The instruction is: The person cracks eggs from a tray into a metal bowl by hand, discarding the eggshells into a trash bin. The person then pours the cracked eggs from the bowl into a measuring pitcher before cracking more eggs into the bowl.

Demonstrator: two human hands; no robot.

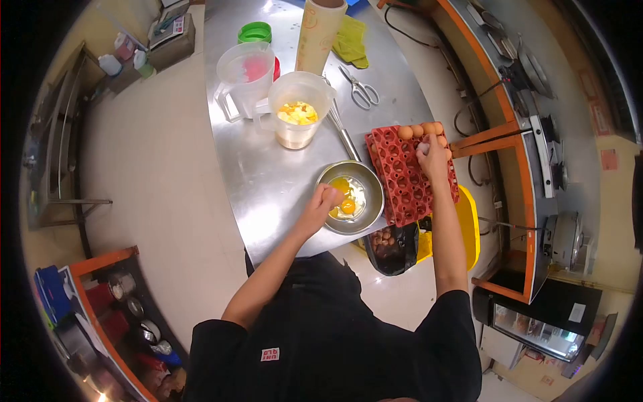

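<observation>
Over the near-left rim of a steel mixing bowl, my left hand is closed, and what its curled fingers hold is hidden. Cracked eggs with yellow yolks and clear whites lie in the bowl. My right hand reaches over the red egg tray, its fingers closed round an egg at the tray's right side; the hand partly covers it. Several brown eggs sit along the far and right edges of the tray, while many of its other cups hold nothing.
Past the bowl are a whisk, a jug with yellow-white contents, another clear jug, scissors, a tall roll and a green cloth. Below the table edge, a black-lined bin holds eggshells beside a yellow container.
</observation>
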